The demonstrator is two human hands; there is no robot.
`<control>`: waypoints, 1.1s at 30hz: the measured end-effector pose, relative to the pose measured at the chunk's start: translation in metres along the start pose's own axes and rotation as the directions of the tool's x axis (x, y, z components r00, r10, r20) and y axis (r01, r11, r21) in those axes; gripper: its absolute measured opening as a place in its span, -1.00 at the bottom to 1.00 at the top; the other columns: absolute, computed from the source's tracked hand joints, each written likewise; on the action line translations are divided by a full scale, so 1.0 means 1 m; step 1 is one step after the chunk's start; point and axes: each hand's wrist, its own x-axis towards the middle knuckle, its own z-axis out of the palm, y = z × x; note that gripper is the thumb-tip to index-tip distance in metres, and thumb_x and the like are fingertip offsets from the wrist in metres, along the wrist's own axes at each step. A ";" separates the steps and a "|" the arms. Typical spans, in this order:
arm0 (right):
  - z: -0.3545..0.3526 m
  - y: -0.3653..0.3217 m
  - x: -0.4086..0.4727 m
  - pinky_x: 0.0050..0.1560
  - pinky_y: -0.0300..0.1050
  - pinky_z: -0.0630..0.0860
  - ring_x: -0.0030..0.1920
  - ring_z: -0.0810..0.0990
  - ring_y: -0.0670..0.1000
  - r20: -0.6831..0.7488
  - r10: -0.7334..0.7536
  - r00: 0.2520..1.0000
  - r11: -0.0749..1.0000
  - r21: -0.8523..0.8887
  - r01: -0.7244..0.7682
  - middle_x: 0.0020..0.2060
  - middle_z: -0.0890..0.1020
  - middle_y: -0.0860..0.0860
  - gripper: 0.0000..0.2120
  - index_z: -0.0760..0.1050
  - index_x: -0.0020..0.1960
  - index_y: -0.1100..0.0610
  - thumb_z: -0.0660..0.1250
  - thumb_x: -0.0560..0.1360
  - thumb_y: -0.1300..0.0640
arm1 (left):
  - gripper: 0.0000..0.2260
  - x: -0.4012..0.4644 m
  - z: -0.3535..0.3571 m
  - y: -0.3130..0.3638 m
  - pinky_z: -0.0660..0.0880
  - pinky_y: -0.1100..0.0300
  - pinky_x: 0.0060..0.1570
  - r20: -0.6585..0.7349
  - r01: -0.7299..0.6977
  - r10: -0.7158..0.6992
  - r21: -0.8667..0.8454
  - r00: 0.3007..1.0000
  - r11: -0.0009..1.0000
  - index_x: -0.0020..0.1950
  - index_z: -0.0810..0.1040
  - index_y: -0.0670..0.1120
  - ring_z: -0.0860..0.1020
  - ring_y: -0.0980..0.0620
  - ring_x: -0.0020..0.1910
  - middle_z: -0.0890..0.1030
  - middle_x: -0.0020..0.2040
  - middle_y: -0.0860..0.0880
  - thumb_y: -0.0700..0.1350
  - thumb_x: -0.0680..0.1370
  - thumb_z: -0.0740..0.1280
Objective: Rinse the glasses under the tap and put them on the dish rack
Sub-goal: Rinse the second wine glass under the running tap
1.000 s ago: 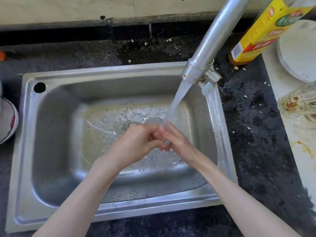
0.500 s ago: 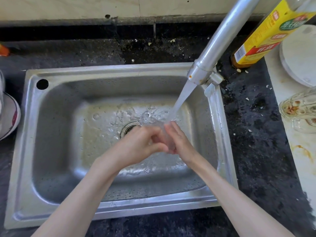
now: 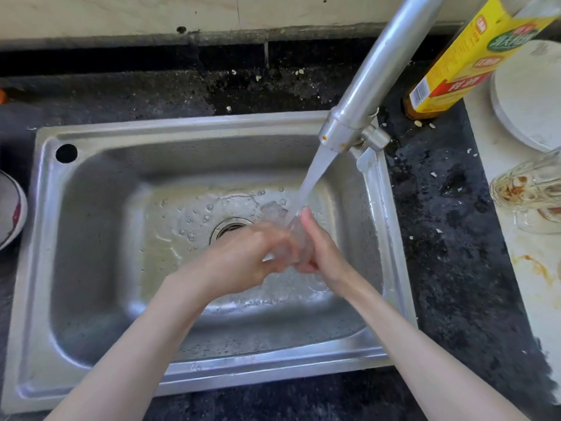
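Stainless steel sink [image 3: 91, 268], rectangular basin with rounded corners, brushed finish, beaded with droplets. Round drain strainer [image 3: 230, 227] at centre, small round hole at the rim's back left corner.

Tap [image 3: 373, 83]: smooth metal tube coming down from upper right, wider collar at the outlet. Water stream [image 3: 315, 174] running, translucent, landing on the glass [image 3: 288, 235].

Glass is clear, held over the basin just right of the drain, between both hands. Its outline is mostly washed out by water and glare; shape and tilt can't be read.

Left hand [image 3: 243, 259]: fingers curled round the glass from the left side. Right hand [image 3: 321, 250]: fingers together, wrapped on the glass from the right, one fingertip up against the stream. Both forearms bare.

Counter [image 3: 449, 268]: dark speckled stone, wet, scattered with pale crumbs.

Right edge: second glass [image 3: 528, 192], clear, faceted, lying on its side on a pale surface, brown residue inside. Brown smear on that surface below it. Round white disc [image 3: 531, 95] behind it, exact type unclear.

Bottle [image 3: 473, 53] with yellow label, red and green panels, standing behind the tap.

Left edge: part of a white bowl [image 3: 10, 208] with a dark rim.

Dish rack not in frame.
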 end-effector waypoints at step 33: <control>0.012 -0.010 -0.003 -0.65 -0.36 0.07 -0.55 0.28 -0.15 0.341 0.293 0.893 0.847 0.340 -0.408 -0.29 0.44 0.01 -0.40 0.39 0.21 0.08 -0.13 0.54 -0.33 | -0.69 -0.003 0.020 -0.026 0.37 0.14 -0.07 -0.252 0.020 -0.282 -0.713 0.926 0.701 -0.19 0.52 -0.05 0.48 0.07 -0.11 0.53 -0.12 0.05 0.20 0.38 0.31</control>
